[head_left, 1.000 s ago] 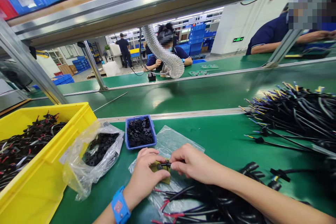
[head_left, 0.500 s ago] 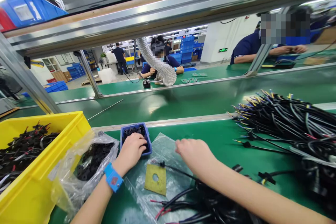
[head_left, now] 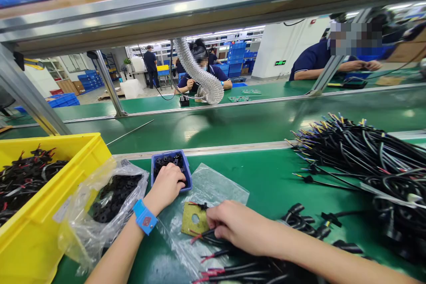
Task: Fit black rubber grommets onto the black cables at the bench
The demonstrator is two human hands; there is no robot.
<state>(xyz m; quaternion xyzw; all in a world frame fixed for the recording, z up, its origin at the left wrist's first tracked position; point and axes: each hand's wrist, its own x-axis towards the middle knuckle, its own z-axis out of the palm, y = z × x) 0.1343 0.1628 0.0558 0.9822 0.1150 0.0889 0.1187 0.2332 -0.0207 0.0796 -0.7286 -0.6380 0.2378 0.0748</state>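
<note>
My left hand (head_left: 167, 186), with a blue band (head_left: 145, 217) at the wrist, reaches into a small blue bin (head_left: 188, 177) of black plastic parts (head_left: 162, 162). Its fingers are curled, and their tips are hidden among the parts. My right hand (head_left: 233, 224) is closed in a pinch on a black cable, just right of a yellow square plate (head_left: 186, 222) with a round hole. A small black piece (head_left: 202, 206) on that cable's end lies over the plate's top edge. Black cables with red wire ends (head_left: 208, 257) lie below the right hand. The plate rests on a clear plastic bag (head_left: 222, 182).
At left stands a yellow bin (head_left: 84, 151) of black and red-wired parts. Beside it lies an open clear bag (head_left: 133, 195) of black parts. A large cable bundle (head_left: 359, 155) covers the right side. A metal frame post (head_left: 109, 84) stands ahead; people sit beyond it.
My right hand has come down and left, from above the plastic bag onto the cable beside the yellow plate. My left hand stays in the blue bin. The view has shifted slightly.
</note>
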